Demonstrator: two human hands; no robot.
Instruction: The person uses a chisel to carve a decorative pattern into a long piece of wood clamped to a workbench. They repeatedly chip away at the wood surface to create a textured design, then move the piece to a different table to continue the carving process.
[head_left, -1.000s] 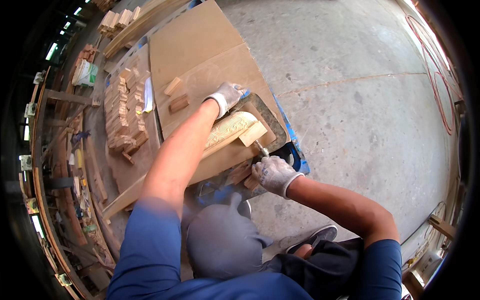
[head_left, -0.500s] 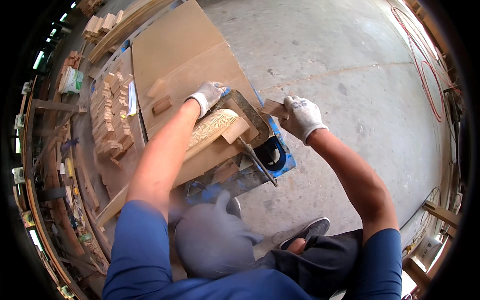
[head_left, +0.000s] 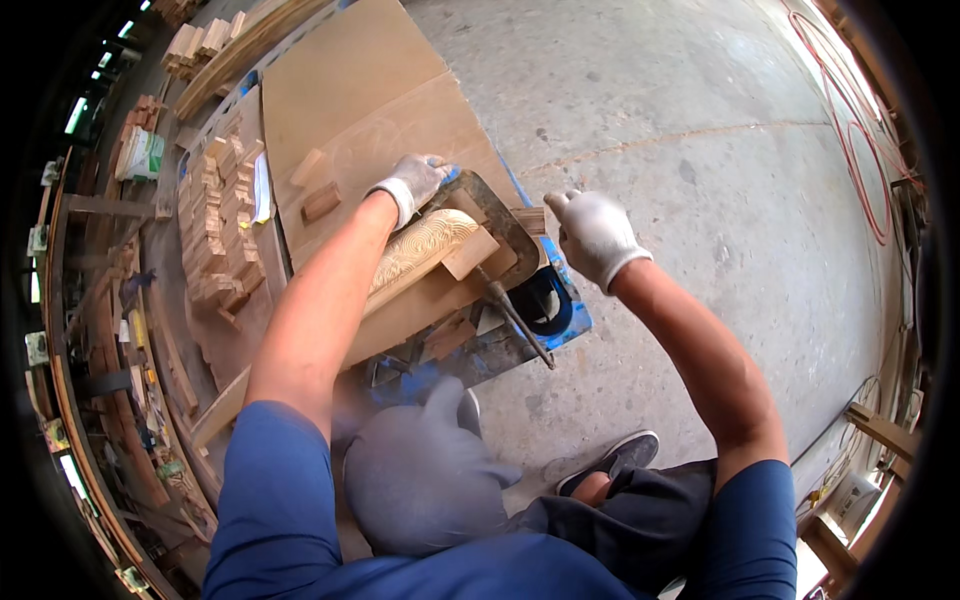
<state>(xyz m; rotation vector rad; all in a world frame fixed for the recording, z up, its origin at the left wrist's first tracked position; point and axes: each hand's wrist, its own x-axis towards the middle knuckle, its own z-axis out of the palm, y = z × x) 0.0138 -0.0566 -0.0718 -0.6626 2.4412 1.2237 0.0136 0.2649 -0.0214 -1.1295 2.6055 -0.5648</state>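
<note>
My gloved left hand (head_left: 418, 180) is closed round the far end of a dark metal C-clamp (head_left: 522, 243), beside a bit of blue. Under the clamp lies a pale, rounded wooden piece (head_left: 425, 247) carved with swirling lines. A small flat wood block (head_left: 470, 254) sits between it and the clamp's screw (head_left: 520, 322), which points toward me. At the clamp's right side, my gloved right hand (head_left: 597, 238) is closed at the end of a brown wooden block (head_left: 530, 220). The block meets the clamp frame, and its other end is hidden; the fingers' hold is only partly visible.
Brown board (head_left: 350, 70) covers the bench, with two loose wood pieces (head_left: 321, 201) on it. Stacked wood blocks (head_left: 215, 235) stand to the left. The bench's blue-stained edge (head_left: 575, 318) is near my knees. A red hose (head_left: 860, 150) lies coiled at far right.
My right hand has shifted slightly left, bringing the brown block against the clamp frame, so less of the block shows. My left hand stays at the clamp's far end.
</note>
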